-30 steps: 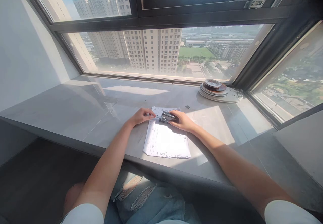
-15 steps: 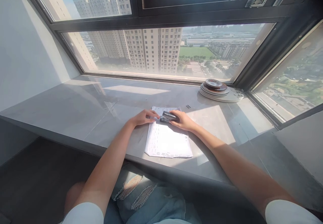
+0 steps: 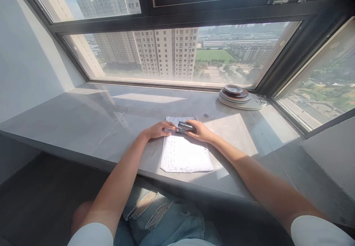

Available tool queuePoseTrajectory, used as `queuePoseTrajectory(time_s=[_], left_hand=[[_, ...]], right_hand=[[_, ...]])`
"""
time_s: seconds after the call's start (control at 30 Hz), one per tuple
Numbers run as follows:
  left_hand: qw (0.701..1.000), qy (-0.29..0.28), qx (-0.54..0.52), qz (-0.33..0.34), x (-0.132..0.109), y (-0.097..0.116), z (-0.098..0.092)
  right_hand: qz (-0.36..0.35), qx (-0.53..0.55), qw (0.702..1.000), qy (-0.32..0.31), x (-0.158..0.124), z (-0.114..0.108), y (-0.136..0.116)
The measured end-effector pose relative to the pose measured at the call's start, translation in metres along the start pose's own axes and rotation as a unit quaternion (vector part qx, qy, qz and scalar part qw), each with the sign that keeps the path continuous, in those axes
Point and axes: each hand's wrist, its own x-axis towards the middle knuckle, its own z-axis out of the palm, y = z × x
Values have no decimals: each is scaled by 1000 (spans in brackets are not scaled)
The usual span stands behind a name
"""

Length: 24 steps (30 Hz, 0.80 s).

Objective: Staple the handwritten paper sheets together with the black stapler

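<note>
A black stapler [image 3: 186,126] lies over the upper part of a white paper stack [image 3: 185,153], whose edges carry rows of short dark marks. My right hand [image 3: 200,130] is wrapped round the stapler's right end. From the left, my left hand [image 3: 161,129] reaches over the paper's upper left edge, its fingertips at the stapler's front end. Those fingers are close together, and whether they pinch a small part there is too small to tell.
Small dark staple strips [image 3: 206,115] lie just beyond the paper. A stack of plates [image 3: 235,95] stands at the back right of the grey stone ledge [image 3: 111,135], beside the window frame [image 3: 177,21].
My left fingertips have moved slightly right, closer in against the front of the stapler. My right hand keeps its hold. The whole view has shifted a little.
</note>
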Motion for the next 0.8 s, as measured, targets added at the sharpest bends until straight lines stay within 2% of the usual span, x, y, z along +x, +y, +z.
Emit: queuePoseTrajectory(time_s=[0.1,0.17,0.23,0.33,0.4,0.47,0.6,0.73,0.8], left_hand=[[999,44,24,0,3,-5,2],[994,107,36,-11,4,-13,0],[981,193,13,-27,2,-24,-5],[936,341,-77,-46,-4,-43,-18],[902,402,-146,-58,-10,-52,-27],[888,395,-230,-53,-16,-56,-34],[882,306,-359,-6,-25,-52,-39],[900,179,-394,-44,-29,-48,-34],[908,136,-391,-58,-28,-49,-32]], right_hand=[[4,0,1000,0,0,0,-1],[4,1,1000,-2,0,0,-1],[2,2,1000,-3,0,0,0],[1,1,1000,1,-2,0,0],[0,0,1000,7,-3,1,0],[-2,2,1000,10,-3,1,1],[8,-3,1000,-1,-7,-2,0],[46,-28,998,-18,-25,-20,-4],[69,-39,997,-17,-42,-33,-5]])
